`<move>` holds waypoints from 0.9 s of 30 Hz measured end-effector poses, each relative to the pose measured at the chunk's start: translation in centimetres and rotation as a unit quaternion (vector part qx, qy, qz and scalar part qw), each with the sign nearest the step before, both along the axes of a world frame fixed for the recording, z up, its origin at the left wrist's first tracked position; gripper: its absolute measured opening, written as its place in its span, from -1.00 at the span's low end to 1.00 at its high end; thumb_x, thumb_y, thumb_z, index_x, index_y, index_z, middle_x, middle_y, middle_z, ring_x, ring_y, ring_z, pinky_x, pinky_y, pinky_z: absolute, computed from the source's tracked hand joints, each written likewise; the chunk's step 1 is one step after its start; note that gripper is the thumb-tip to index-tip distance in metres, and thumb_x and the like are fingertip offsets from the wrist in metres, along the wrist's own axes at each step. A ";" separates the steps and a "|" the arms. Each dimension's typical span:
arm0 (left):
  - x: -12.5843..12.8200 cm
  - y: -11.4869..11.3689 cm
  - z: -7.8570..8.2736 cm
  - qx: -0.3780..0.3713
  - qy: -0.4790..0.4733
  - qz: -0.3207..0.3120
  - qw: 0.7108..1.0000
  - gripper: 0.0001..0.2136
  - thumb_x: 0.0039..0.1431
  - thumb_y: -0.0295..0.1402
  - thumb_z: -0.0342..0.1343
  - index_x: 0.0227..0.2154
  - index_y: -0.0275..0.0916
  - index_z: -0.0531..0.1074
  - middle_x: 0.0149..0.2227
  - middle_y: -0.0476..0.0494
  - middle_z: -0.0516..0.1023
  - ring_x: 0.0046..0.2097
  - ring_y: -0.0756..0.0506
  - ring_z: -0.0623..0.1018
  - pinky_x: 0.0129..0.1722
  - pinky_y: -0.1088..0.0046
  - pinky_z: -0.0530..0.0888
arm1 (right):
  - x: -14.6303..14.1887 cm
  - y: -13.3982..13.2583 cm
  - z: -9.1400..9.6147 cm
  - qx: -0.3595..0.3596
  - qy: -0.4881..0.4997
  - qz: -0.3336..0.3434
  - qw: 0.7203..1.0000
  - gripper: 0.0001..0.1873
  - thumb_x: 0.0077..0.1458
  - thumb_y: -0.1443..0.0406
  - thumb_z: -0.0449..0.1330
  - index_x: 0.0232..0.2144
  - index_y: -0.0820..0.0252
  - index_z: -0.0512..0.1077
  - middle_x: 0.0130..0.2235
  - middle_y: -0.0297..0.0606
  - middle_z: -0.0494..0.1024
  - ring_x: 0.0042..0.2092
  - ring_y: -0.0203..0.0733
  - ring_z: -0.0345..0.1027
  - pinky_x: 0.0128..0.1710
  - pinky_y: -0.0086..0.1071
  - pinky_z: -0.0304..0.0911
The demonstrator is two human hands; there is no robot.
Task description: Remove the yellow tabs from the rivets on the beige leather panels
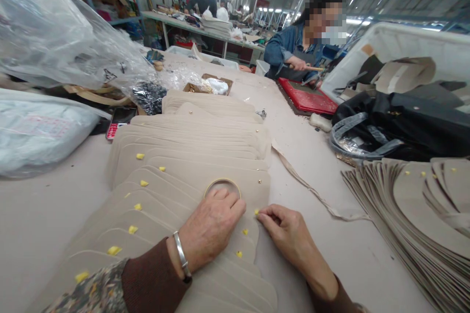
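Observation:
A long overlapping row of beige leather flaps [191,156] runs across the table, each dotted with small yellow tabs [132,229]. My left hand [209,225] rests closed on the top flap, knuckles curled beside a roll of tape [222,186] that lies on it. My right hand [286,234] pinches a small yellow tab [256,212] at the flap's right edge with thumb and forefinger. A metal bangle circles my left wrist.
A second fanned stack of beige pieces [411,215] lies at the right. A black bag [400,122] sits beyond it. Plastic bags [47,34] pile at the left. A co-worker [301,44] works over a red mat [306,98] across the table.

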State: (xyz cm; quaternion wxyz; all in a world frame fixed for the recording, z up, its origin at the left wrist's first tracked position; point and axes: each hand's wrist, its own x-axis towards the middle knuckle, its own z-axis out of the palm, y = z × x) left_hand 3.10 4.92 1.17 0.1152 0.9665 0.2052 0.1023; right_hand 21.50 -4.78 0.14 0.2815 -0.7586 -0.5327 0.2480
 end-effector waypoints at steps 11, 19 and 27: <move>-0.2 0.3 -0.1 -0.013 -0.033 -0.015 0.999 -0.84 0.29 -0.52 -0.11 -0.36 -0.25 0.32 -0.35 -0.11 0.38 -0.29 -0.13 0.33 -0.28 0.32 0.36 | -1.0 1.0 -0.2 0.024 -0.097 0.051 0.994 -0.83 0.05 0.39 0.11 -0.46 0.17 0.51 -0.49 -0.34 0.52 -0.46 -0.28 0.34 -0.41 -0.47 0.17; -0.8 0.4 -0.2 -0.029 -0.217 -0.046 0.975 -0.82 0.35 -0.50 -0.17 -0.14 -0.26 0.33 -0.37 -0.08 0.49 -0.33 -0.04 0.48 -0.32 0.48 0.46 | 0.8 0.5 0.8 -0.034 0.059 0.113 0.991 -0.77 0.09 0.39 0.11 -0.54 0.20 0.51 -0.57 -0.42 0.49 -0.51 -0.32 0.31 -0.52 -0.51 0.12; -0.5 0.1 -0.7 0.017 -0.227 -0.022 0.974 -0.61 0.38 -0.42 -0.15 0.22 -0.37 0.05 -0.23 -0.18 0.60 -0.31 -0.04 0.60 -0.35 0.52 0.53 | -0.9 0.9 0.8 0.249 0.066 0.123 0.958 -0.80 0.13 0.42 0.14 -0.17 0.21 0.47 -0.27 -0.22 0.56 -0.29 -0.24 0.40 -0.26 -0.40 0.32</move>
